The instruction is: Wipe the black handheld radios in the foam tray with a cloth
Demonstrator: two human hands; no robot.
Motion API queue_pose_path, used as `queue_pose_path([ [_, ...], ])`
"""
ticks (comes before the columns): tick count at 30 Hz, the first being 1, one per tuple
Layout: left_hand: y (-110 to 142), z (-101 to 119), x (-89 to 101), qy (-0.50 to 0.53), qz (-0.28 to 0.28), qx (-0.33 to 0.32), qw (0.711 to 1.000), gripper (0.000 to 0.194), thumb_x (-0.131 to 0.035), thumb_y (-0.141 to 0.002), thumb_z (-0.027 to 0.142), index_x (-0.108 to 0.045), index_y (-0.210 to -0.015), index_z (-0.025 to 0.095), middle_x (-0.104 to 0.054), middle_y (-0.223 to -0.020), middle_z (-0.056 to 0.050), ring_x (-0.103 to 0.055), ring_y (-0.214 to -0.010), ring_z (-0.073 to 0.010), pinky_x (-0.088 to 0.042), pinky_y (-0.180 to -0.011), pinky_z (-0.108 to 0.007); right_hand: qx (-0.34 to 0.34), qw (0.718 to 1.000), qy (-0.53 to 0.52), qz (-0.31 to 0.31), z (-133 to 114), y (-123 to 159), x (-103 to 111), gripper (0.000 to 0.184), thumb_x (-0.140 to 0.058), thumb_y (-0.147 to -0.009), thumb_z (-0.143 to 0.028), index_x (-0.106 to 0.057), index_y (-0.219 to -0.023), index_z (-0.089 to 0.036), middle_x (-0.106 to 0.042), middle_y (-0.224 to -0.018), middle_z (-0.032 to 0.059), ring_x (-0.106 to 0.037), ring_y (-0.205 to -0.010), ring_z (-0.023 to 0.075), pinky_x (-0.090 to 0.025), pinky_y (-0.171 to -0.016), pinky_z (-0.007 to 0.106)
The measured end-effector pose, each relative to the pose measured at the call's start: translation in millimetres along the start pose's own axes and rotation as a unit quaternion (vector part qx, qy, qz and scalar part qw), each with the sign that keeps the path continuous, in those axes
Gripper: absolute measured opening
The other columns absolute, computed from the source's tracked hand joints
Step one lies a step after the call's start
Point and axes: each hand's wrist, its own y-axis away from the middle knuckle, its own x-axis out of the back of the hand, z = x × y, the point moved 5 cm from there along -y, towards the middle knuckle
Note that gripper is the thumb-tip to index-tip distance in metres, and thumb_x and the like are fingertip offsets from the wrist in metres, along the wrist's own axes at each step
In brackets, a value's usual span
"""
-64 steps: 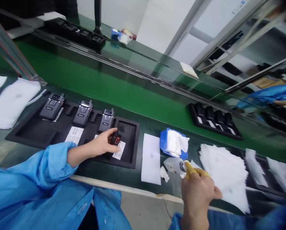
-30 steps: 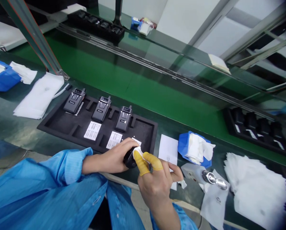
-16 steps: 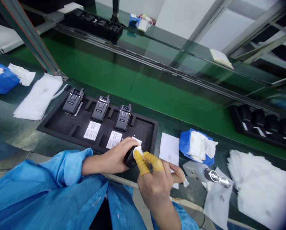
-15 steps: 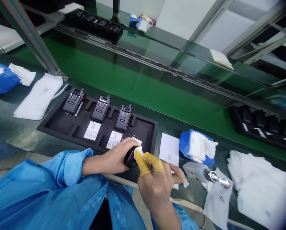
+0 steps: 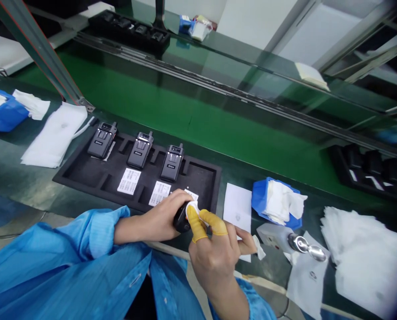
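My left hand (image 5: 162,218) is closed around a black handheld radio (image 5: 181,219), seen end-on in front of my body; much of it is hidden by fingers. In my right hand (image 5: 215,249), two fingers wear yellow finger cots and press a white wiping cloth (image 5: 192,205) against the radio. Another bit of white cloth (image 5: 260,248) sticks out by that hand's outer fingers. Beyond both hands lies a black foam tray (image 5: 88,186) holding three similar radios (image 5: 172,163) and white label sheets (image 5: 129,181).
Right of the tray are a white sheet (image 5: 237,202), a blue box of white cloths (image 5: 259,198), a lying bottle with a metal top (image 5: 298,243) and a pile of white bags (image 5: 365,262). More white bags (image 5: 54,135) lie left. A green glass-topped shelf (image 5: 198,66) spans the back.
The camera view has shifted slightly, so objects at the right appear further right. The cloth and right fingertips have moved a little on the radio; both hands keep their holds.
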Motion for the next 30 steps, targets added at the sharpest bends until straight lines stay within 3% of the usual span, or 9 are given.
queue_pose_path([
  [6, 0.2, 0.6, 2.6, -0.002, 0.003, 0.002, 1.0, 0.058, -0.051, -0.056, -0.001, -0.042, -0.109, 0.019, -0.047, -0.104, -0.006, -0.05, -0.097, -0.021, -0.047, -0.085, -0.036, -0.015, 1.0, 0.014, 0.023, 5.8, -0.6, 2.3, 0.024, -0.048, -0.077, -0.002, -0.064, -0.079, -0.021, -0.063, -0.085, 0.0035, -0.047, -0.068, 0.0118, -0.027, -0.076, 0.037],
  [12, 0.5, 1.6, 2.4, -0.003, 0.003, 0.003, 1.0, 0.054, -0.054, -0.062, 0.003, -0.041, -0.111, 0.019, -0.047, -0.104, -0.008, -0.051, -0.097, -0.0216, -0.048, -0.084, -0.037, -0.006, 1.0, -0.009, 0.023, -0.8, -1.1, -2.8, 0.03, -0.045, -0.076, 0.001, -0.064, -0.079, -0.021, -0.063, -0.086, 0.0041, -0.05, -0.076, 0.0142, -0.028, -0.077, 0.037],
  [21, 0.0, 7.0, 2.7, -0.01, 0.005, 0.001, 1.0, 0.053, -0.051, -0.06, 0.0, -0.042, -0.109, 0.019, -0.048, -0.104, -0.007, -0.052, -0.096, -0.0206, -0.048, -0.084, -0.036, -0.025, 0.999, 0.012, 0.038, 3.8, 4.2, -3.6, 0.026, -0.048, -0.073, 0.001, -0.063, -0.081, -0.019, -0.063, -0.085, 0.0045, -0.048, -0.07, 0.0124, -0.028, -0.074, 0.036],
  [30, -1.5, 3.8, 3.3, -0.016, 0.011, -0.006, 1.0, 0.057, -0.046, -0.053, -0.001, -0.043, -0.106, 0.019, -0.048, -0.1, -0.006, -0.05, -0.095, -0.0203, -0.047, -0.083, -0.034, -0.088, 0.996, 0.001, 0.008, 23.2, 18.3, -15.9, 0.031, -0.045, -0.069, 0.0, -0.061, -0.085, -0.021, -0.061, -0.09, 0.0044, -0.045, -0.07, 0.0133, -0.025, -0.074, 0.036],
])
